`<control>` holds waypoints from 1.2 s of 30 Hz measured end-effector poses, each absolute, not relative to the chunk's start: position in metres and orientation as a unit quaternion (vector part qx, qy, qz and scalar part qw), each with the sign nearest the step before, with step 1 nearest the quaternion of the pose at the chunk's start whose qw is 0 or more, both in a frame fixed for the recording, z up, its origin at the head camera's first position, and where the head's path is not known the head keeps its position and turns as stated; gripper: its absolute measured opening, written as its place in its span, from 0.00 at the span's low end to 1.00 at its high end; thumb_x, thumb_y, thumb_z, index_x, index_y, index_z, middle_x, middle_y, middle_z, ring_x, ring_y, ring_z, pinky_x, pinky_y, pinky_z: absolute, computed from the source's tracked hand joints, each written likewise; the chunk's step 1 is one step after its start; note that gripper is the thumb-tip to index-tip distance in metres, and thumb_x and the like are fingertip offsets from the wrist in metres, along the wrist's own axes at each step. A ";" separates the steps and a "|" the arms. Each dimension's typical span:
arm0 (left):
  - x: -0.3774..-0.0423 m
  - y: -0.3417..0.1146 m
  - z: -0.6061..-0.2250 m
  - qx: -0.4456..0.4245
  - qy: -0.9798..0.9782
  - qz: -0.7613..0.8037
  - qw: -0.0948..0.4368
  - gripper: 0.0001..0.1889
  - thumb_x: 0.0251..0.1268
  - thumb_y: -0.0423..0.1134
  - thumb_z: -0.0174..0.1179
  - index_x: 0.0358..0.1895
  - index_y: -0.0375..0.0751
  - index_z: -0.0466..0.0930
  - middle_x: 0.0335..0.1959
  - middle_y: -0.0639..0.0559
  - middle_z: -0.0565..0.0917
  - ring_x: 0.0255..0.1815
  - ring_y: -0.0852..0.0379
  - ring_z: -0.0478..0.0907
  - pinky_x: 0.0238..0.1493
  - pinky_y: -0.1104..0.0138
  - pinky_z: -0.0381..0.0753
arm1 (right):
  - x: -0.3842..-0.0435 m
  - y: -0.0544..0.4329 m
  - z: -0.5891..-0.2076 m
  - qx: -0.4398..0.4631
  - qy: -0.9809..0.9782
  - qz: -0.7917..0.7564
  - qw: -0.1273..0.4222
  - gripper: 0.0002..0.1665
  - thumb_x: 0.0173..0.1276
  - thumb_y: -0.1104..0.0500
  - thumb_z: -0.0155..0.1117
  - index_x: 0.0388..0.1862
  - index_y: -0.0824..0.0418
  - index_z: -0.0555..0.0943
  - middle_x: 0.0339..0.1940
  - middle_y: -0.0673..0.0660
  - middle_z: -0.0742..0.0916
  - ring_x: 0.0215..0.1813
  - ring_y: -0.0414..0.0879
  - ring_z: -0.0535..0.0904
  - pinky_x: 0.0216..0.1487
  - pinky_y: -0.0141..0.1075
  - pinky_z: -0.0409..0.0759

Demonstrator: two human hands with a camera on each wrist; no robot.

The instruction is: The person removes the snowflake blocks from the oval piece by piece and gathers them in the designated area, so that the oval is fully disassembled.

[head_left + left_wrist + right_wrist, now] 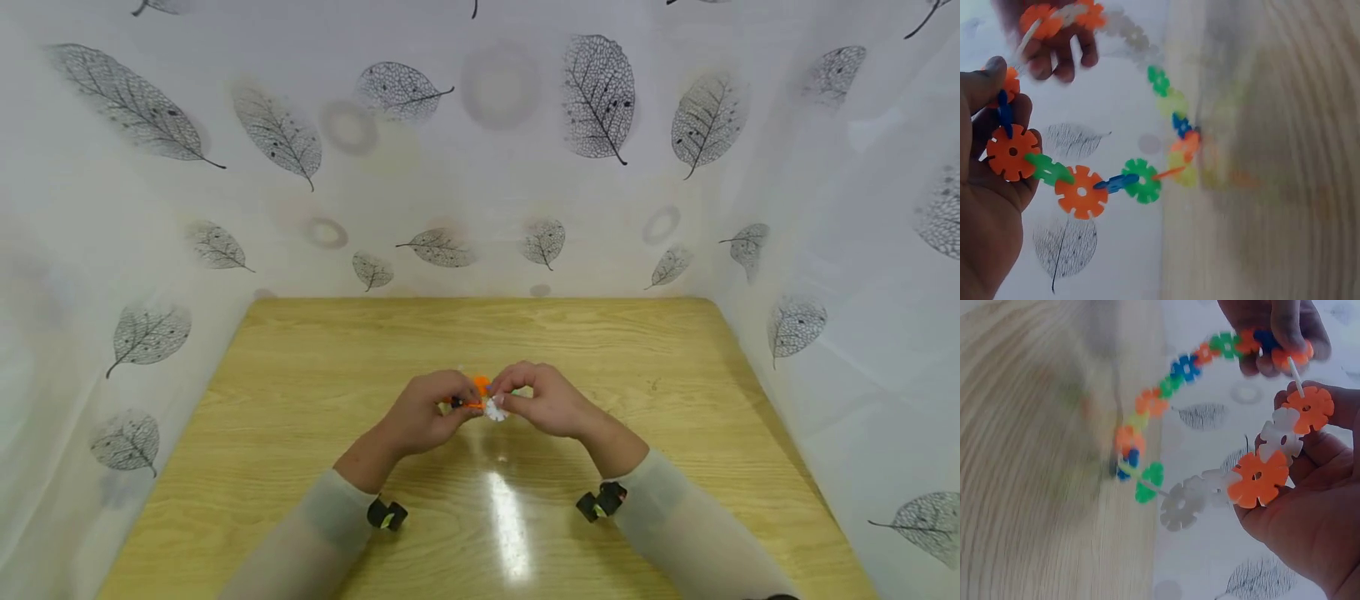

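Between both hands hangs a chain of interlocked plastic snowflake discs (1081, 192) in orange, green, blue, yellow and white, forming a loop. My left hand (431, 412) pinches an orange disc (1013, 152) section at one end, thumb over it. My right hand (547, 400) holds the other end, where orange discs (1258, 479) alternate with white ones (1282, 434). A white disc (1295, 376), seen edge-on, spans the small gap between the ends. The low part of the loop overlaps the table in both wrist views and is blurred.
A wood-grain table (337, 342) lies under the hands, with a bright light reflection near its front. White curtains (480, 167) printed with leaves stand behind it and along both sides. Black wrist cameras (387, 513) sit on both sleeves.
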State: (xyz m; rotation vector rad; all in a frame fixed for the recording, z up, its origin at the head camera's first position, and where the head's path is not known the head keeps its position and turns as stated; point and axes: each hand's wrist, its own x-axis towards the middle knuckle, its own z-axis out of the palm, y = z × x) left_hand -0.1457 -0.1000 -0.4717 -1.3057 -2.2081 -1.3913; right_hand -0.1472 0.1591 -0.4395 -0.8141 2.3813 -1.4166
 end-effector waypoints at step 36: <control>-0.138 -0.098 -0.480 -0.471 -0.780 -0.402 0.091 0.11 0.61 0.46 0.77 0.39 0.47 0.87 0.36 0.61 0.87 0.37 0.64 0.80 0.44 0.65 0.80 | -0.144 0.166 -0.439 -0.222 0.781 -0.564 0.151 0.08 0.75 0.63 0.64 0.36 0.62 0.88 0.51 0.58 0.87 0.56 0.53 0.80 0.51 0.47 0.80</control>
